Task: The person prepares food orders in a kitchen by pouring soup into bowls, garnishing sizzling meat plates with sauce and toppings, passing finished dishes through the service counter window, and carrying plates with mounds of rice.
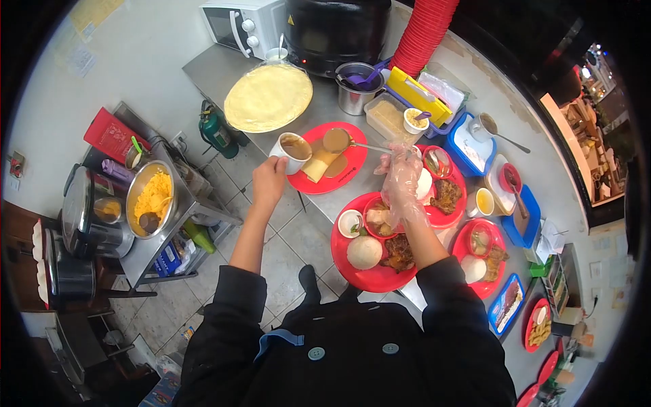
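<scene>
My bare left hand (271,178) grips a white cup (293,153) of brown sauce by its side, tilted beside a red oval plate (356,136). Pale yellow rolls (316,167) lie on that plate with brown sauce over and beside them. In a clear plastic glove, my right hand (401,178) is closed on the handle of a ladle (336,141). The ladle's bowl holds brown sauce above the rolls. Below my right hand, a red plate (344,254) carries a mound of rice (365,252), browned meat (399,254) and small bowls.
More red plates (500,264) of rice and meat stand along the counter. Behind are a stack of pale round wrappers (268,96), a steel pot (355,98) and a microwave (237,27). To the left, a steel bowl (152,197) of yellow rice sits on a side table.
</scene>
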{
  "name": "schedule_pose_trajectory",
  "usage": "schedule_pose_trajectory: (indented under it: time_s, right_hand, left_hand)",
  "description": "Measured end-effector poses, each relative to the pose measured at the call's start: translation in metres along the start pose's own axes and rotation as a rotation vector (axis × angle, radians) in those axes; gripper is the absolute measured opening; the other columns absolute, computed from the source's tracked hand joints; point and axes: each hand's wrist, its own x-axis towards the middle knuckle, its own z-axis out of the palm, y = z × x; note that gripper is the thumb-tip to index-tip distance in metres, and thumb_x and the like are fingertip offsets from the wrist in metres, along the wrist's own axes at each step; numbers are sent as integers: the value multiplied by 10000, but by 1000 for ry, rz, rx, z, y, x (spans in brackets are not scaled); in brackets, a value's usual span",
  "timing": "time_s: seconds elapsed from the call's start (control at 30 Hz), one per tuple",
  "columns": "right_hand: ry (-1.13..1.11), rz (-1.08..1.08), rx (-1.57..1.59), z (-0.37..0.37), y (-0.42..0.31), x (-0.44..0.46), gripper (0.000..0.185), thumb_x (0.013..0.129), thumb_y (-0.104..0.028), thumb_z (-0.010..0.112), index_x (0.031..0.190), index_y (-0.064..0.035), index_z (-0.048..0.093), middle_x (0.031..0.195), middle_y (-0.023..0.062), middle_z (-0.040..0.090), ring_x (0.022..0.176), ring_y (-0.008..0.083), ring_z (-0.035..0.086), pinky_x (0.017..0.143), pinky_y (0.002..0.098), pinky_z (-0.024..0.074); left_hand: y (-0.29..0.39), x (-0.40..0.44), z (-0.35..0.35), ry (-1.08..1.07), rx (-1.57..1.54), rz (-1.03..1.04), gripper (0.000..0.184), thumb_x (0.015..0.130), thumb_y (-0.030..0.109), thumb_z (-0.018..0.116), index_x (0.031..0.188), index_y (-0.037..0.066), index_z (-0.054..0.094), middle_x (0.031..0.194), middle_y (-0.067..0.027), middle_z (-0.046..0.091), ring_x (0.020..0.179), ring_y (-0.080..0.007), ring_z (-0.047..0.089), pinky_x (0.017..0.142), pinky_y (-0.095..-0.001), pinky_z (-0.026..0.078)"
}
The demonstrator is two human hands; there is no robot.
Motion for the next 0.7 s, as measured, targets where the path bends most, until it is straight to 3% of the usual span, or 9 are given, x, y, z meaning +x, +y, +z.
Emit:
schedule_pose_trajectory:
  time_s: [0.17,0.37,0.47,0.53,0.57,0.63,0.7]
  right_hand:
    - [5,-12,-15,-6,25,2,216,947,-173,463,968,29,538,664,57,510,510,108,467,440,246,457]
    - [-123,-222,-58,-8,35,-4,201,943,-177,475,974,14,532,684,51,515,532,95,474,443,241,447]
    - [-96,-181,7,-7,31,-9,201,930,-187,503,981,5,530,692,54,521,555,109,488,451,250,449]
    - [156,78,173,-10,28,-9,210,902,-195,539,988,-4,529,710,53,529,577,126,501,458,261,453]
    - [164,71,178,-15,27,-8,210,902,-195,539,988,-4,529,710,53,529,577,126,501,458,261,453]
    - [112,259,384,-28,24,-4,216,873,-193,564,964,2,544,725,55,535,569,132,496,440,259,429]
    - [101,201,369,-35,11,-2,210,858,-192,569,958,-7,559,706,70,542,543,137,503,450,272,452]
  left_hand:
    - [1,-7,-10,-21,-78,-66,351,903,310,498,791,-3,611,606,-112,607,579,-215,607,567,-332,452]
    - [1,-8,-12,-28,-115,-88,357,907,310,493,785,-7,606,613,-102,610,568,-187,601,560,-319,453]
    - [-1,-8,-13,-22,-114,-64,350,907,301,495,781,-7,604,613,-101,610,564,-187,599,558,-320,452]
    - [0,-8,-14,-22,-111,-44,345,906,295,497,779,-7,603,612,-101,609,561,-188,597,557,-321,450]
    - [1,-8,-15,-33,-81,-27,345,905,299,499,786,-6,605,608,-102,608,560,-191,597,555,-319,448]
    - [8,-6,-17,-52,-55,9,345,905,302,501,793,-6,607,605,-104,606,560,-193,597,553,-318,445]
    - [17,-6,-16,-109,-28,62,321,911,281,500,811,-4,610,615,-97,604,547,-177,579,544,-308,439]
